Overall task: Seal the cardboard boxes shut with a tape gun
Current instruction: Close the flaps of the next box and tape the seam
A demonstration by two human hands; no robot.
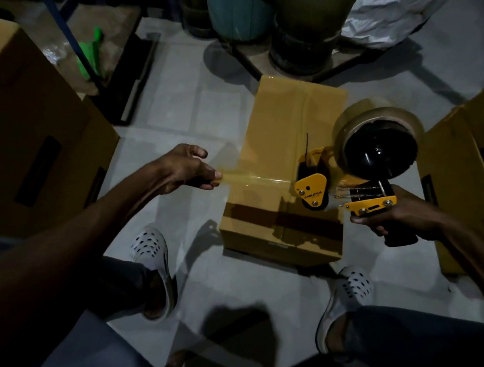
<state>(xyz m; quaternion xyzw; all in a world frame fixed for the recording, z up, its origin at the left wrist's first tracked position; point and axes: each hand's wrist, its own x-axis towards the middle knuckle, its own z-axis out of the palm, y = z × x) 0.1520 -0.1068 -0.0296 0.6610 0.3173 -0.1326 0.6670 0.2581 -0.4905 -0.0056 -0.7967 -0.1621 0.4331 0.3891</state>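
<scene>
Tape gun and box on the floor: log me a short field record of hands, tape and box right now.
left hand: fingers pinch the free end of the tape strip
right hand: grips the tape gun by its black handle
tape strip: stretched between hand and gun, above the box
small box: on the floor, flaps shut, tape already across its top
larger boxes: standing either side

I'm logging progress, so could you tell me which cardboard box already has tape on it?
The small middle box on the floor; the big boxes at left and right show none.
</scene>
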